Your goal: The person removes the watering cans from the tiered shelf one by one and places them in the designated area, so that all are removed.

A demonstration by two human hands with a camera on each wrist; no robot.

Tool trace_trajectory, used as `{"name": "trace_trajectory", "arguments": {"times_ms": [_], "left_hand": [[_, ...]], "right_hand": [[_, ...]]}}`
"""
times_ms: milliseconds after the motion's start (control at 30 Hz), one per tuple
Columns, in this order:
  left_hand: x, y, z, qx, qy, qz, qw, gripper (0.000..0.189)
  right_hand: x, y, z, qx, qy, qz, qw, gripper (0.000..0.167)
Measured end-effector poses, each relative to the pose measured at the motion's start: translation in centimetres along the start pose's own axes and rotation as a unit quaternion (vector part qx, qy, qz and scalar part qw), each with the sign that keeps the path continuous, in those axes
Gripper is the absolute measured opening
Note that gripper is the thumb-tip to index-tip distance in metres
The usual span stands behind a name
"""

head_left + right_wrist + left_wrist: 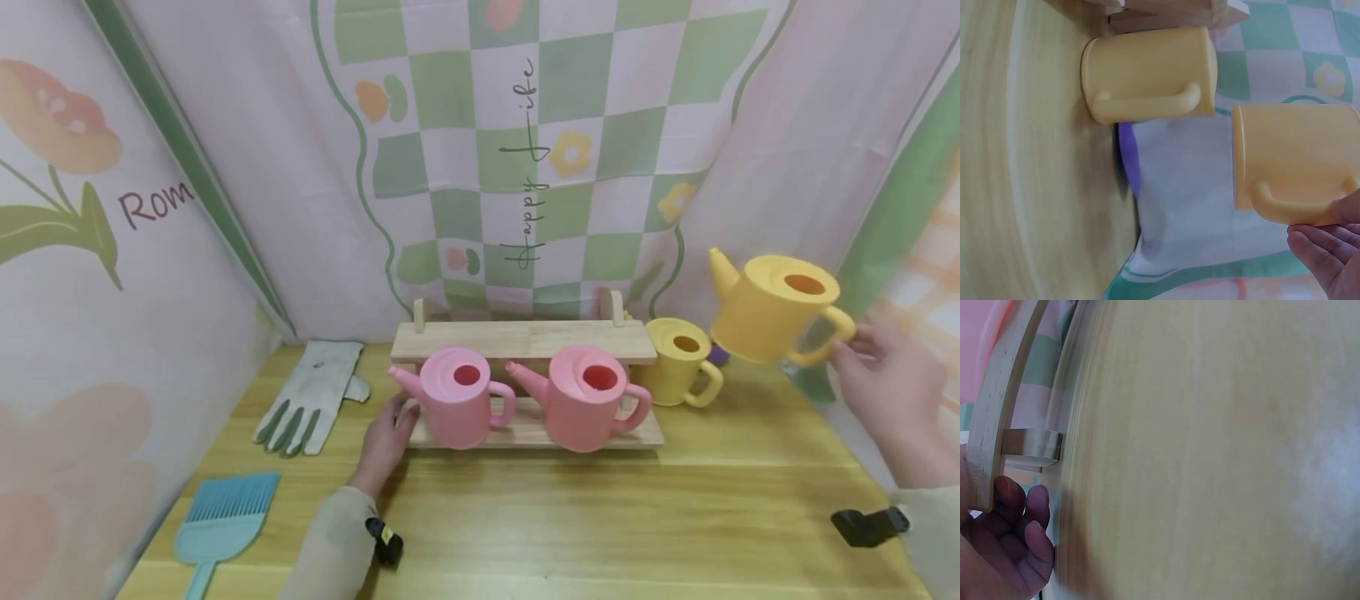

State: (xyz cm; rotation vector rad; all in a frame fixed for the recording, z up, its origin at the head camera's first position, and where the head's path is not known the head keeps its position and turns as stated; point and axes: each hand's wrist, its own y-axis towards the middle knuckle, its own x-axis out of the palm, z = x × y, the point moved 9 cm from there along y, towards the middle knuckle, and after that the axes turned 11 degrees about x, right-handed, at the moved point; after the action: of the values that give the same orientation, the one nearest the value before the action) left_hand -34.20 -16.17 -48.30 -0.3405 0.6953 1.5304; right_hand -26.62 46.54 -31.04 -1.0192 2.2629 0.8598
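Observation:
My right hand (892, 387) pinches the handle of a yellow watering can (761, 321), held up in the air above the right side of the table. A second yellow watering can (666, 375) stands on the table just right of a two-tier wooden rack (517, 340). On the rack's lower board sit a pink watering can (453, 412) at the left and another pink watering can (581, 417) at the right, spouts pointing left. With thumb and fingers, my left hand (386, 442) grips the left end of that lower board (992, 419).
A white work glove (322, 383) with green fingertips lies left of the rack. Nearer me is a light blue brush (225, 525). Behind the second yellow can a small purple thing (717, 356) peeks out. Printed curtains (517, 167) enclose the table (600, 525) at the back and sides.

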Motion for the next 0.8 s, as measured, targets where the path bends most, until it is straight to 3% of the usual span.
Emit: {"name": "trace_trajectory", "arguments": {"times_ms": [267,433,800], "left_hand": [[0.0,0.0,0.0,0.003,0.002,0.001,1.0,0.05],[-0.1,0.1,-0.2,0.0,0.003,0.001,1.0,0.051],[0.1,0.2,-0.5,0.001,-0.005,0.002,1.0,0.054]], "right_hand": [[1.0,-0.3,2.9,0.032,0.01,-0.021,0.9992,0.028],[2.4,-0.6,4.9,0.057,-0.015,-0.034,0.9977,0.036],[4.7,-1.3,6.9,0.043,-0.071,-0.034,0.996,0.039]]}}
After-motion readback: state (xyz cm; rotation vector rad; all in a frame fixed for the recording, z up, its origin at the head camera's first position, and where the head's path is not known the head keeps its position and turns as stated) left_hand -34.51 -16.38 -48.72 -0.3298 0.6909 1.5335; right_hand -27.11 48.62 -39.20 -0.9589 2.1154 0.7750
